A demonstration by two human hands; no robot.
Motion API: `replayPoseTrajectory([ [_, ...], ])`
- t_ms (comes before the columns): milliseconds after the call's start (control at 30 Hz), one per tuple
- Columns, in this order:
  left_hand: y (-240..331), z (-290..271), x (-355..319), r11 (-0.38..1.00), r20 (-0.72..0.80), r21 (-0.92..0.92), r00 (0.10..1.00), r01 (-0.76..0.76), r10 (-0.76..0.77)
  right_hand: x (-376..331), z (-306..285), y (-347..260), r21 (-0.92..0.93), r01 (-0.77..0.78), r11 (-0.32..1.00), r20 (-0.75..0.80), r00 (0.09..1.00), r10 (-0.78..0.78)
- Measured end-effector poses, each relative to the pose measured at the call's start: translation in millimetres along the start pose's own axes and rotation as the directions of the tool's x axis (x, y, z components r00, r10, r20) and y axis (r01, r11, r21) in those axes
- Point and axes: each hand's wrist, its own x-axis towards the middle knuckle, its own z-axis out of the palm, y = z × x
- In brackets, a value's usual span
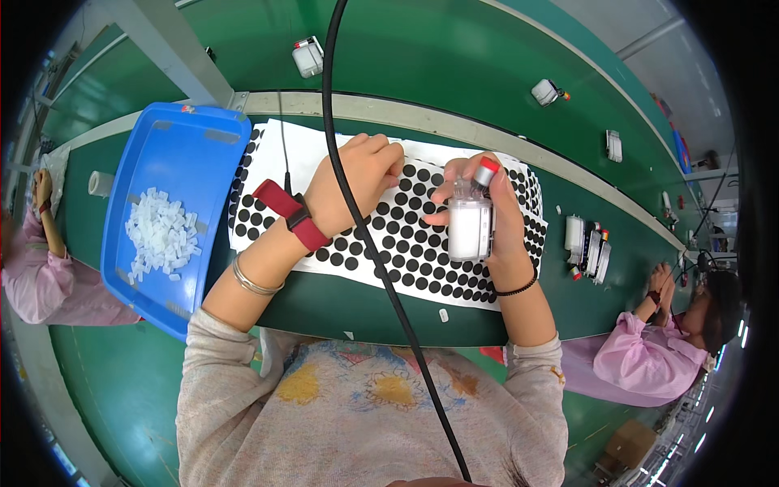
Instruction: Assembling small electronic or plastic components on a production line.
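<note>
Above the sheet of black dots [410, 253], a clear case [469, 231] is grasped by the right hand [506, 207]; the left hand [357, 174] is curled, its hold cannot be told. The case is best steadied by its sides. Left of the sheet, movement is limited by a tray [166, 150]; along the sheet's near edge, worktop [333, 307] is left open.
</note>
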Motion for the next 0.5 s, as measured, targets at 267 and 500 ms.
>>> replayPoseTrajectory([
  [267, -2.4, 0.5, -11.0, 0.986, -0.081, 0.090, 0.986, -0.139, 0.146, 1.4, 5.2, 0.1, 0.026, -0.078, 0.997, -0.235, 0.969, 0.082],
  [500, 0.5, -14.4, -3.3, 0.996, 0.005, -0.026, 0.996, -0.084, 0.084, -1.3, 7.9, -3.3, -0.058, -0.076, 0.995, -0.189, 0.980, 0.063],
])
